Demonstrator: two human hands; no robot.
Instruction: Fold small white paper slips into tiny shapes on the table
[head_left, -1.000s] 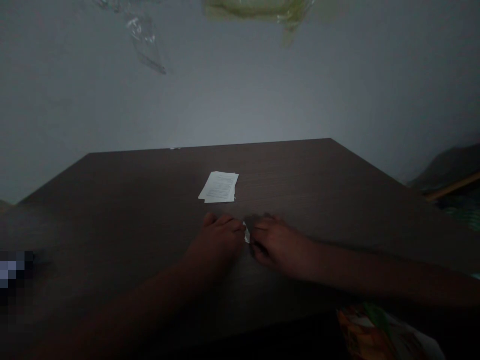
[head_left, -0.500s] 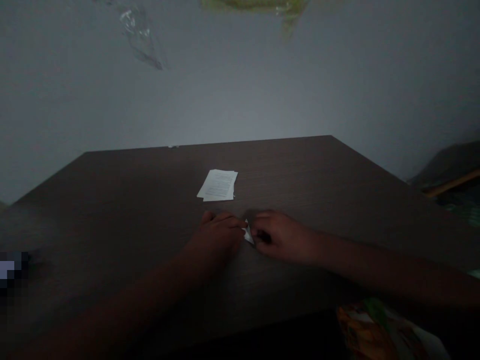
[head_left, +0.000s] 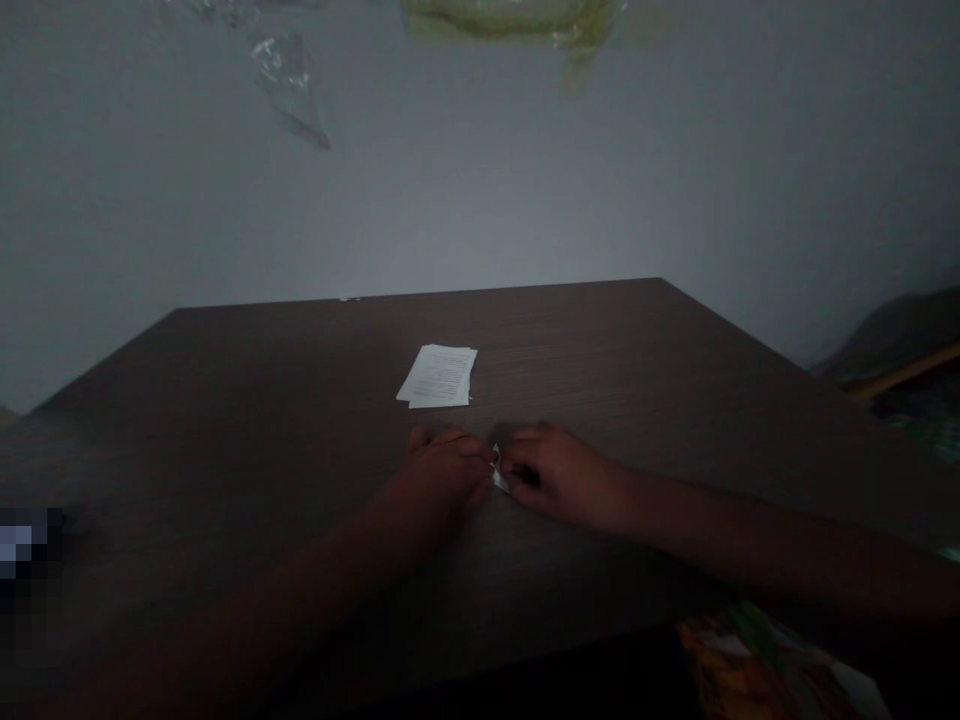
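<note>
My left hand (head_left: 441, 474) and my right hand (head_left: 562, 476) meet fingertip to fingertip on the dark wooden table (head_left: 225, 400). Both are closed in a pinch on a small white piece of paper (head_left: 497, 474), of which only a sliver shows between the fingers. A small stack of white printed sheets (head_left: 439, 375) lies flat on the table just beyond my hands. The scene is dim.
A grey wall stands behind the table's far edge, with clear plastic (head_left: 289, 75) and a yellowish bag (head_left: 517, 18) hanging at the top. A colourful printed item (head_left: 757, 665) lies below the table's near right edge. Dark furniture (head_left: 900, 350) sits at right.
My hands have stayed pinched on the small paper; the right hand's fingers shifted slightly, and the visible white sliver changed shape a little.
</note>
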